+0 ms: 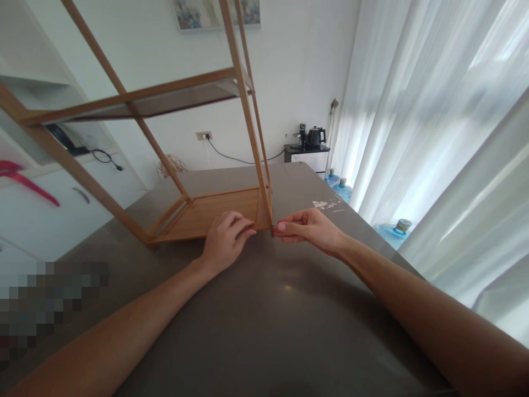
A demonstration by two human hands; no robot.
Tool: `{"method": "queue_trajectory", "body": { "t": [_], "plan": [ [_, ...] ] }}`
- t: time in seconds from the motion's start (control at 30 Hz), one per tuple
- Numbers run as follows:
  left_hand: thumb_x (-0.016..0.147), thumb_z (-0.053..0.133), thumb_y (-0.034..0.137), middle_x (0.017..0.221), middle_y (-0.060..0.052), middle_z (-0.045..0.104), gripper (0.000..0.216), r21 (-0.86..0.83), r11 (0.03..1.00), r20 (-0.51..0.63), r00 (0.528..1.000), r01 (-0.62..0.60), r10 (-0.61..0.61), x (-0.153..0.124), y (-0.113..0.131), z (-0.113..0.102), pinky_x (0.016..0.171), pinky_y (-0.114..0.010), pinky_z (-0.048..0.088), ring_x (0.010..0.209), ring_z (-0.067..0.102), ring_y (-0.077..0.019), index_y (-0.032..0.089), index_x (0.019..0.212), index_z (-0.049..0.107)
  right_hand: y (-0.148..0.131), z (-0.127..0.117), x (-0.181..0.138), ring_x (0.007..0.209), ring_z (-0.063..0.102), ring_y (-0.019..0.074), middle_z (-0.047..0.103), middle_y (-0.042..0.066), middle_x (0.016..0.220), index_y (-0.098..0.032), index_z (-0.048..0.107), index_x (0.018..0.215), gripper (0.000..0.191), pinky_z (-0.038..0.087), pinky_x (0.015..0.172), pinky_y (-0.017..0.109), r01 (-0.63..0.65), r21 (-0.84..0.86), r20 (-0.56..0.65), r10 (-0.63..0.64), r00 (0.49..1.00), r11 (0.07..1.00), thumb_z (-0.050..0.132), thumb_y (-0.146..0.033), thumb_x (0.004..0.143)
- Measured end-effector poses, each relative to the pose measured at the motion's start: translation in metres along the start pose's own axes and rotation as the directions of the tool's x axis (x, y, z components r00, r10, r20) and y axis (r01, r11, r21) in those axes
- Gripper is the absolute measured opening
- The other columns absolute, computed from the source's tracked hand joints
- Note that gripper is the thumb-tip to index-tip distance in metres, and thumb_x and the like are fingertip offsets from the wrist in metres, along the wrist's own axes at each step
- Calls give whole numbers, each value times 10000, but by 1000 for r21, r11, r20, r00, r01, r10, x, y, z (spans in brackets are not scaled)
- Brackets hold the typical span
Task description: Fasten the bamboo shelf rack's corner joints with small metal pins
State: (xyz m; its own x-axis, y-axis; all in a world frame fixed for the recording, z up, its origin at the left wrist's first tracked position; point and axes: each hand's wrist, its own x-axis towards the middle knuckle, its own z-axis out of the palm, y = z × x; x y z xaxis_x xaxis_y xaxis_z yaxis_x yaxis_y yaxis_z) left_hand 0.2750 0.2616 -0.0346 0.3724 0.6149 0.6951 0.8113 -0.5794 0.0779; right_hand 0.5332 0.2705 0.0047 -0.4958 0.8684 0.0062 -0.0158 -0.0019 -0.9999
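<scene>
A wooden shelf rack (pixel 253 129) stands upright on the grey table (pixel 264 325), its top beyond the view. My left hand (pixel 223 240) is at the front edge of its bottom board (pixel 225 203), close to the front right leg, with thumb and fingers closed around the edge. On the outer side of that leg's foot, my right hand (pixel 312 229) has its fingertips pinched together. Whatever is between the right fingertips is too small or hidden to make out. A middle shelf (pixel 182 98) spans the rack above the hands.
Behind the table, a black kettle (pixel 316 136) stands on a small cabinet (pixel 308 157). White curtains (pixel 438 127) hang on the right, with blue water bottles (pixel 392 232) below. A white cabinet (pixel 95 184) is on the left. Whitish marks (pixel 324 204) show on the tabletop.
</scene>
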Motion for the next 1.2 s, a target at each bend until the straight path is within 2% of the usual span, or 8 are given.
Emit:
{"method": "queue_trajectory", "body": {
  "t": [0.1,0.23,0.37,0.5,0.6,0.73,1.0,1.2],
  "plan": [
    [960,563,389,963,-64,611,241,-1,1000,-5,1000,-9,9,-1,1,-1,875,-372,448,952,560,-215,210,1055,695,-3,1,0,960,743,243,780,151,955,-96,771,874,394,624,864,305,-17,-16,-19,17,1000,1000,824,-463,740],
    [966,553,388,991,-68,618,249,-7,1000,4,1000,-15,15,-4,3,-2,890,-379,446,965,558,-216,212,1064,699,-3,10,9,724,762,239,767,169,768,-95,718,759,468,649,650,299,-71,-12,-155,69,985,997,744,-561,787],
    [961,556,399,1003,-72,628,258,-13,1000,-6,1000,-20,20,-4,5,-3,890,-384,448,968,560,-221,211,1057,703,-1,13,18,534,709,212,724,135,634,-115,674,712,501,578,450,267,-96,10,-181,96,979,995,689,-605,816],
    [959,558,402,1002,-70,628,262,-9,1000,-32,999,-26,26,-3,7,-4,882,-384,448,956,560,-219,211,1065,703,4,8,26,436,626,138,660,68,546,-115,667,684,472,485,379,204,-90,91,-188,106,976,992,698,-562,834],
    [958,560,402,1004,-71,628,261,-11,1000,-41,999,-22,22,-1,8,-4,882,-384,447,959,560,-220,212,1067,703,9,5,31,425,597,105,643,46,539,-105,679,693,394,474,384,182,-77,176,-200,113,973,981,712,-461,860],
    [957,564,399,996,-67,628,253,-20,1000,-53,998,-18,17,0,9,-5,885,-384,446,956,562,-217,216,1065,701,15,5,34,483,647,116,704,54,625,-111,699,877,140,519,430,176,-22,282,-221,88,971,959,753,-232,831],
    [954,568,399,996,-68,630,252,-27,1000,-54,998,-10,9,0,11,-8,879,-377,447,953,566,-218,216,1064,702,17,11,26,562,693,132,751,84,754,-115,709,870,141,594,559,220,95,154,-295,-46,954,984,759,-237,822],
    [954,570,393,993,-66,626,244,-33,999,-68,998,3,-5,2,14,-9,892,-376,444,961,564,-216,216,1063,697,14,1,11,775,747,193,756,137,1081,-117,721,1081,303,620,698,291,85,51,-163,-75,984,995,759,-262,818]
  ]
}}
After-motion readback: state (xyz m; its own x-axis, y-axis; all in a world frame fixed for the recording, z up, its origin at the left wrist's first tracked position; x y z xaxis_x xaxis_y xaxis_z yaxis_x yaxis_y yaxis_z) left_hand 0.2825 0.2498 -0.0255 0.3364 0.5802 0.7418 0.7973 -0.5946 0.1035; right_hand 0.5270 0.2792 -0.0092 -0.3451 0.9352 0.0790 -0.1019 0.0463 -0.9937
